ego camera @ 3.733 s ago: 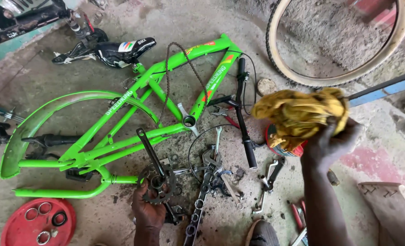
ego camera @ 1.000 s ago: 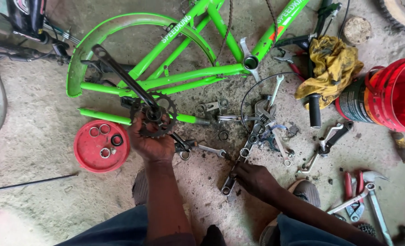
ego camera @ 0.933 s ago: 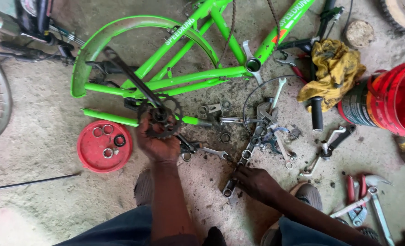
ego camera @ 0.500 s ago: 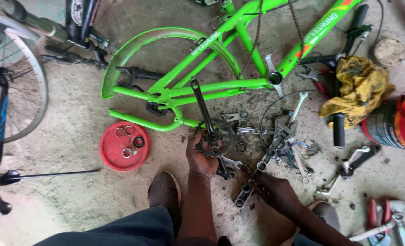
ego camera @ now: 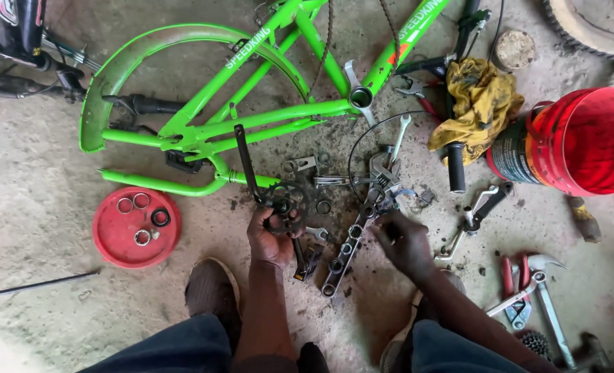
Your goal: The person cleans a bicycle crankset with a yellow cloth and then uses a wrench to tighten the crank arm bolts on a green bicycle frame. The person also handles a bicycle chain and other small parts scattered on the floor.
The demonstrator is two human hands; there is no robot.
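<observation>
where the green bicycle frame [ego camera: 251, 117] lies flat on the concrete floor [ego camera: 44, 318], the person crouches at its bottom bracket side with both hands low over a scatter of parts. the left hand [ego camera: 271, 238] is closed around a black crankset [ego camera: 279, 204], fingers wrapped over the chainring, with the crank arm angled up toward the frame's lower tube. the right hand [ego camera: 403, 242] hovers over the small parts just beside a multi-hole flat wrench [ego camera: 348, 252]; its fingers are bent downward, and whether they pinch anything cannot be told. the wrench lies diagonally between the two hands, touching the floor. left of the left hand sits a red round lid [ego camera: 117, 242] holding several rings and a dark seal. above the right hand, loose spanners [ego camera: 390, 166] and a looped cable lie near the frame's open bracket shell. a yellow rag [ego camera: 479, 103] rests beside a red bucket [ego camera: 576, 141] at the right. pliers with red handles [ego camera: 510, 283] and a long wrench [ego camera: 548, 304] lie near the person's right knee. a brown shoe [ego camera: 210, 293] is planted below the left hand.
</observation>
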